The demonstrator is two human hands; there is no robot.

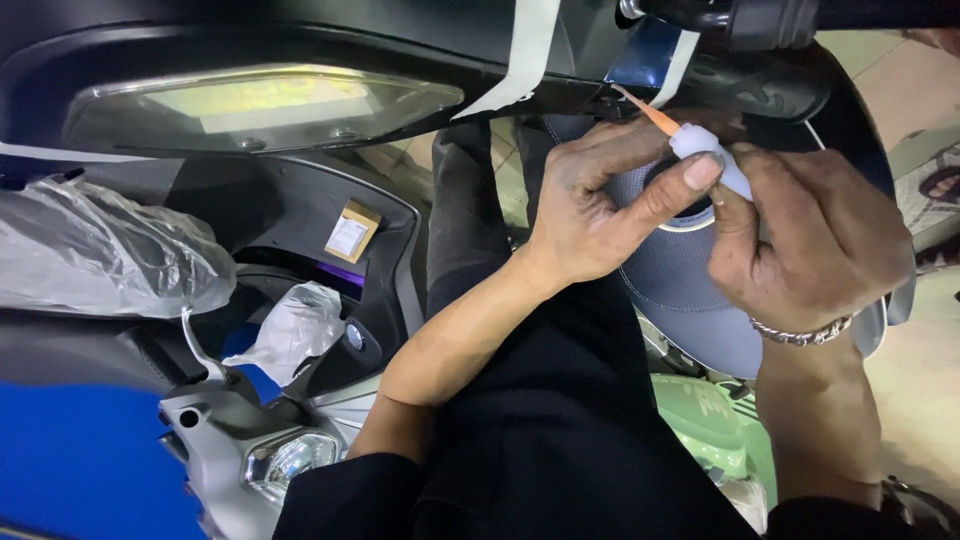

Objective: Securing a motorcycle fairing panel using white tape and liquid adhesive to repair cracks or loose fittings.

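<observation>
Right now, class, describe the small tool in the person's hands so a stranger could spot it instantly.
Start at the scooter's dark handlebar along the top right. Just below it, the left hand and right hand meet around a small white tube. Its thin orange nozzle, pointing up-left, sets it apart.

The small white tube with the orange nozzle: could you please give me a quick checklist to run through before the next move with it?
1. Right hand wrapped around the white tube: ok.
2. Left hand steadying it, thumb pressed on the tube's front: ok.
3. Orange nozzle pointing at the dark panel edge by the white tape strip: ok.
4. Nozzle tip touching the panel: cannot tell.
5. Anything coming out of the nozzle: cannot tell.
6. Plastic wrap on the scooter well away from the hands: ok.
</observation>
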